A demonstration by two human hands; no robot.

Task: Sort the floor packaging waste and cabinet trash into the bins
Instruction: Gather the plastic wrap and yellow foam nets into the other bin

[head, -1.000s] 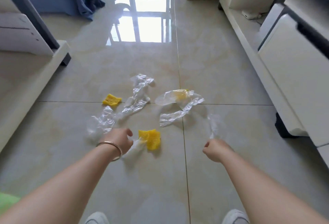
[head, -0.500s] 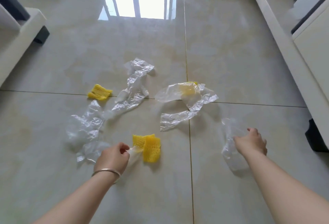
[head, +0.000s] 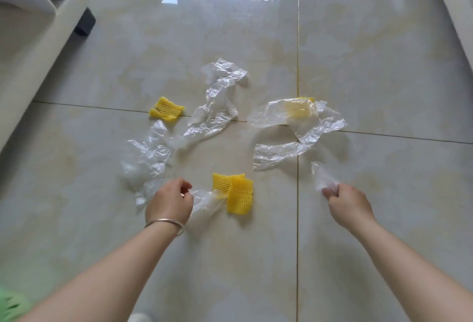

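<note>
- Your left hand (head: 170, 200): fingers curled together, pinching the end of a clear plastic strip (head: 204, 200) that trails right along the floor tiles (head: 371, 66). A thin metal bangle (head: 165, 223) sits on that wrist.
- Your right hand (head: 349, 202): fist closed around a small clear plastic piece (head: 322, 177), which sticks up and left out of the grip.
- Folded yellow foam net (head: 235, 193): on the floor between your hands, touching the far end of the strip you pinch.
- Second yellow foam net (head: 166, 109): farther off to the left, lying free.
- Third yellow net (head: 298, 109): inside a clear bag (head: 289, 119), ahead on the right, untouched.
- Crumpled clear film, long piece (head: 217, 106): centre, beyond your hands.
- Crumpled clear film, wide piece (head: 147, 158): just beyond your left hand; whether it touches the hand, I cannot tell.
- White cabinet base (head: 38, 40): upper left.
</note>
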